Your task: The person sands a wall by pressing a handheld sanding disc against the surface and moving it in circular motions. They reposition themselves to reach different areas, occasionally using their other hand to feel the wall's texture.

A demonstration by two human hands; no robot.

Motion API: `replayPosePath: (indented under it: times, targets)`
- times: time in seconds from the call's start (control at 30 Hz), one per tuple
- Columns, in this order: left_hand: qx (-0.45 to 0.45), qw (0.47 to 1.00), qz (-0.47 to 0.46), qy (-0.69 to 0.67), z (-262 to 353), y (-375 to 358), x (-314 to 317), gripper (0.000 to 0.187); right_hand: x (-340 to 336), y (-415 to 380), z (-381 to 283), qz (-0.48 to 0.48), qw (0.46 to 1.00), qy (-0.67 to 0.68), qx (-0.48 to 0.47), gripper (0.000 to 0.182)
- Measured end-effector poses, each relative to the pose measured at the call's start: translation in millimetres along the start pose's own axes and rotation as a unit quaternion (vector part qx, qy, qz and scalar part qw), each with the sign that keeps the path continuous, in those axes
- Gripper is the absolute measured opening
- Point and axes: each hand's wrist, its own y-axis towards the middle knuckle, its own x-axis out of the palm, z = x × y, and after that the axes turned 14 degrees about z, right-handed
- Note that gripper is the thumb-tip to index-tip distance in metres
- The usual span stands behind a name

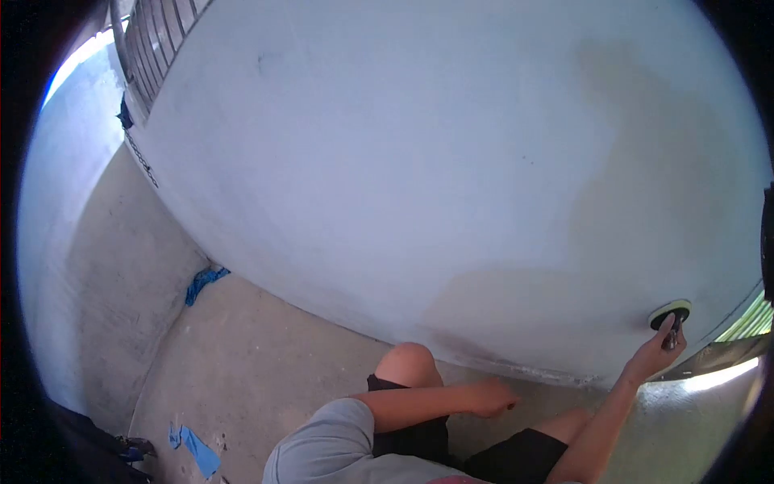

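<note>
My right hand (659, 355) is wrapped round the handle of a round sanding or polishing tool (671, 315) with a dark body and a pale rim. The tool's pad lies against the lower right of a large pale wall (363, 161), which has a beige patch on its right side. My left hand (492, 398) is closed in front of my knees, below the wall's lower edge; whether anything small is inside it is hidden.
A crumpled blue cloth (205, 283) lies in the floor corner at left. Blue scraps (198, 453) lie on the concrete floor (250, 347) at lower left, near a dark object (97, 444). A barred metal gate (157, 40) and a chain (141, 157) are at upper left.
</note>
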Motion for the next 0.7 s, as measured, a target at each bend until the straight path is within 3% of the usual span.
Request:
replayPosePath:
  times: [0.07, 0.13, 0.17, 0.27, 0.3, 0.4, 0.5, 0.57, 0.6, 0.63, 0.67, 0.7]
  targets:
    - [0.009, 1.0, 0.003, 0.0, 0, -8, -17, 0.025, 3, -6, 8, 0.006, 1.0, -0.023, -0.009, 0.038]
    - [0.012, 0.998, -0.043, 0.036, 0, -11, -32, 0.026, 1, -11, 17, -0.033, 0.995, -0.018, -0.096, 0.038]
    - [0.013, 0.998, -0.049, 0.04, -5, -10, -25, 0.026, -1, -3, 23, -0.047, 0.994, -0.008, -0.097, 0.036]
    - [-0.029, 0.998, -0.017, 0.055, -26, 5, 3, 0.025, -7, 22, 22, -0.03, 0.998, 0.02, -0.053, 0.035]
    - [-0.058, 0.998, -0.018, 0.033, -26, 11, 12, 0.025, -4, 22, 15, 0.016, 0.999, 0.032, 0.012, 0.033]
    - [-0.082, 0.997, 0.001, -0.005, -24, 16, 18, 0.025, 2, 12, 22, 0.061, 0.998, 0.008, 0.032, 0.033]
    - [-0.075, 0.995, 0.018, -0.057, -44, 16, 40, 0.024, 0, 3, 58, 0.02, 0.996, 0.041, -0.082, 0.031]
    - [-0.111, 0.992, -0.053, 0.012, -36, 18, 31, 0.022, -1, 19, 78, 0.07, 0.986, 0.046, -0.145, 0.034]
    - [-0.107, 0.992, -0.066, 0.028, -43, 19, 38, 0.021, -3, 25, 71, 0.107, 0.993, 0.045, 0.005, 0.036]
    - [-0.099, 0.991, -0.08, 0.042, -49, 21, 50, 0.021, -3, 33, 90, 0.171, 0.979, 0.078, 0.082, 0.038]
    - [-0.097, 0.993, -0.067, 0.026, -46, 15, 52, 0.021, -8, 30, 73, 0.184, 0.973, 0.036, 0.136, 0.038]
    - [-0.094, 0.994, -0.053, 0.01, -45, 13, 51, 0.021, -11, 29, 87, 0.182, 0.976, 0.052, 0.112, 0.037]
